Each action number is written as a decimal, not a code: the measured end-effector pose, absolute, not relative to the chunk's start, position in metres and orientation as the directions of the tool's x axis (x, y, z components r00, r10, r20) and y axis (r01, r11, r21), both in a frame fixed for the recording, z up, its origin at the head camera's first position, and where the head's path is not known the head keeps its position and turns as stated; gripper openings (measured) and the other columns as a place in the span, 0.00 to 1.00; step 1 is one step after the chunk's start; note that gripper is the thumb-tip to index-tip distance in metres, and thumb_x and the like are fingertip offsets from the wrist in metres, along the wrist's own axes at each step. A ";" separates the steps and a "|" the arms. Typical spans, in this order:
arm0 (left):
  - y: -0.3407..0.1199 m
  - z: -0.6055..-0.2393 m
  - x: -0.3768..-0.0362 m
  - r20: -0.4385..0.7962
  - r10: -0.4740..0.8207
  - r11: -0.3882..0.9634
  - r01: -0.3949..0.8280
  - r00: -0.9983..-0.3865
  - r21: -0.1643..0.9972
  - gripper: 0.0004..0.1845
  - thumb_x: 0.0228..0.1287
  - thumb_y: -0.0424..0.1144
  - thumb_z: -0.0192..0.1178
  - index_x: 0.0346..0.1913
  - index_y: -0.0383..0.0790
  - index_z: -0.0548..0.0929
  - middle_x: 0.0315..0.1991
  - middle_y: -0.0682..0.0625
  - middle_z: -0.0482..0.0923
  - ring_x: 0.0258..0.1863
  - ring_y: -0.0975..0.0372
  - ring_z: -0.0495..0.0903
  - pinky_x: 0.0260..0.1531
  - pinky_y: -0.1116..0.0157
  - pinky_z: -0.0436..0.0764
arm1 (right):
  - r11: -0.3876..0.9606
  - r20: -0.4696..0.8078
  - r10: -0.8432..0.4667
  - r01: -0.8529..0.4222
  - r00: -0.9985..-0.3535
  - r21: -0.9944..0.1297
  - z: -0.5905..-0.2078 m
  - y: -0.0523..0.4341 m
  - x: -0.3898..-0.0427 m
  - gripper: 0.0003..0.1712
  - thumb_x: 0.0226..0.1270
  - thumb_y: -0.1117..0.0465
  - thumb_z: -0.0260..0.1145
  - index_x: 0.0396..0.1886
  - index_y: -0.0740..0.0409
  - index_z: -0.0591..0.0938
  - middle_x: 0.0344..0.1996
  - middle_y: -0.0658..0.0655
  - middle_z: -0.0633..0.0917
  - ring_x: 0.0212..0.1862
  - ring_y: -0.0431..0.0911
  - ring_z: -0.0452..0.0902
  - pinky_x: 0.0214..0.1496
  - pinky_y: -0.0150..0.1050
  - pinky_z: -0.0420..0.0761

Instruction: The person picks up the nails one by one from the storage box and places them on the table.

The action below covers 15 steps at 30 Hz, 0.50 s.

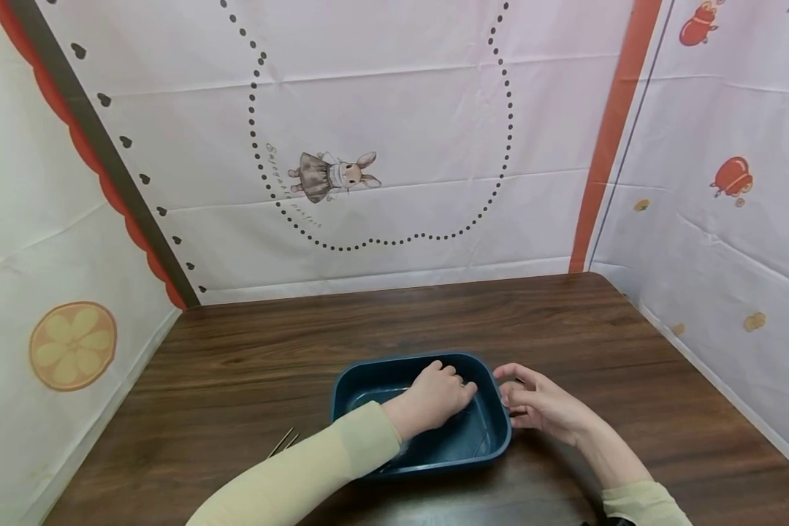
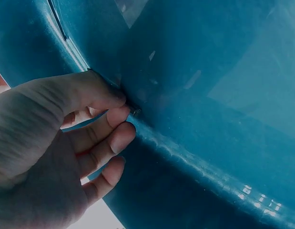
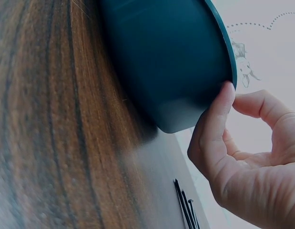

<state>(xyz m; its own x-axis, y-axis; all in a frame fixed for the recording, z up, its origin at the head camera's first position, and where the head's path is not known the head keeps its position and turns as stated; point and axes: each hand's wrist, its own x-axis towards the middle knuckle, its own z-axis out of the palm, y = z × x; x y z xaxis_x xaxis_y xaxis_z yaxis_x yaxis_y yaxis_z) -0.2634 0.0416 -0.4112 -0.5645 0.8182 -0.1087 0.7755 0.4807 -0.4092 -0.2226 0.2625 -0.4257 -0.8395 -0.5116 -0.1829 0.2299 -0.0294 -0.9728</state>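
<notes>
A dark blue rectangular tub [image 1: 401, 361] stands on the brown wooden table [image 1: 250, 351]. My left hand [image 1: 437, 394] reaches down inside it, with the fingers curled. In the left wrist view my left hand [image 2: 120, 107] pinches a small dark piece [image 2: 136, 111] between thumb and forefinger, against the tub's inner wall [image 2: 209, 95]. I cannot make out what the piece is. My right hand [image 1: 514, 391] is at the tub's right end. In the right wrist view its thumb [image 3: 218, 109] touches the rim of the tub [image 3: 161, 57], while the loosely bent forefinger stays clear of it.
A few thin dark pins [image 1: 283, 442] lie on the table left of the tub, also visible as dark pins [image 3: 186, 207] in the right wrist view. Printed cloth walls [image 1: 394, 146] close the table in at the back and on both sides.
</notes>
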 end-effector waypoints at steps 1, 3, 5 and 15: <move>0.042 -0.412 -0.264 -0.110 0.816 0.481 0.774 -0.567 -0.412 0.20 0.68 0.49 0.61 0.62 0.58 0.77 0.49 0.61 0.85 0.46 0.66 0.81 0.48 0.68 0.78 | -0.024 -0.189 -0.508 0.233 -0.840 -0.972 -0.426 0.263 -0.223 0.17 0.74 0.64 0.53 0.59 0.51 0.66 0.37 0.47 0.80 0.38 0.38 0.81 0.43 0.33 0.83; 0.042 -0.413 -0.264 -0.110 0.814 0.483 0.770 -0.570 -0.416 0.18 0.68 0.49 0.61 0.60 0.58 0.78 0.47 0.61 0.85 0.45 0.66 0.80 0.47 0.69 0.77 | -0.020 -0.192 -0.509 0.234 -0.839 -0.972 -0.426 0.263 -0.223 0.17 0.74 0.64 0.53 0.59 0.51 0.66 0.38 0.47 0.80 0.39 0.39 0.80 0.44 0.33 0.83; 0.042 -0.413 -0.264 -0.107 0.813 0.482 0.766 -0.572 -0.426 0.17 0.68 0.49 0.61 0.59 0.58 0.79 0.47 0.61 0.85 0.45 0.66 0.80 0.45 0.69 0.76 | -0.019 -0.194 -0.511 0.236 -0.837 -0.972 -0.426 0.263 -0.223 0.17 0.74 0.65 0.53 0.59 0.51 0.66 0.38 0.47 0.81 0.39 0.39 0.81 0.44 0.33 0.83; 0.041 -0.413 -0.262 -0.097 0.810 0.485 0.754 -0.578 -0.444 0.12 0.69 0.49 0.60 0.52 0.58 0.83 0.43 0.62 0.86 0.42 0.65 0.79 0.45 0.69 0.76 | -0.038 -0.175 -0.548 0.233 -0.818 -0.972 -0.426 0.262 -0.223 0.15 0.76 0.64 0.52 0.58 0.49 0.66 0.42 0.47 0.83 0.41 0.38 0.83 0.44 0.32 0.84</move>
